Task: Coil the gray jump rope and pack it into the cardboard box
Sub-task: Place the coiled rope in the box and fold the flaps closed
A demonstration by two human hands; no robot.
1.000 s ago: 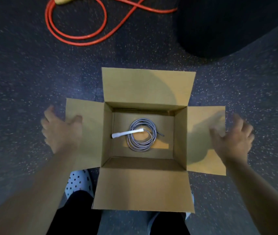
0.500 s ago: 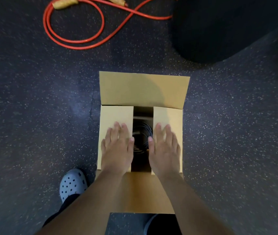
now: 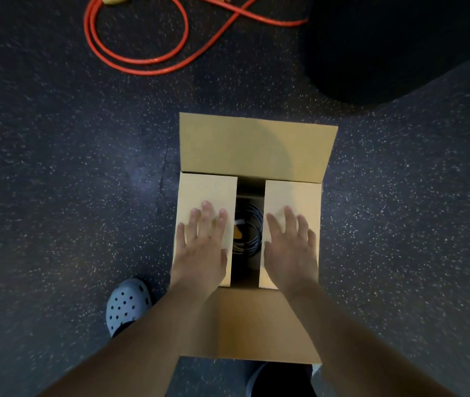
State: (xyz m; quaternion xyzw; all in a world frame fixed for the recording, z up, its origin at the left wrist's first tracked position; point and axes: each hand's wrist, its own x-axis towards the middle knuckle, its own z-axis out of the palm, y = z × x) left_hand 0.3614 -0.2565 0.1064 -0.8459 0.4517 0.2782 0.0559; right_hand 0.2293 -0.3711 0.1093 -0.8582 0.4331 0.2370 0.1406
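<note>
Left hand (image 3: 201,247) flat, fingers spread, gripping nothing, pressed on the left side flap (image 3: 208,193) of the brown cardboard box (image 3: 256,147). Right hand (image 3: 291,247) likewise flat and open on the right flap (image 3: 294,196). Between the flaps, coiled gray jump rope (image 3: 249,233) inside. Far and near flaps open. Beyond, on the dark speckled floor (image 3: 70,181), a red rope (image 3: 142,61).

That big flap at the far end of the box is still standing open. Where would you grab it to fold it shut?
Take the far flap by its free top edge, near the middle, reaching over from the near side. It is hinged along the cardboard box rim, so only that edge swings. Both the left hand and right hand lie flat on the side flaps.
</note>
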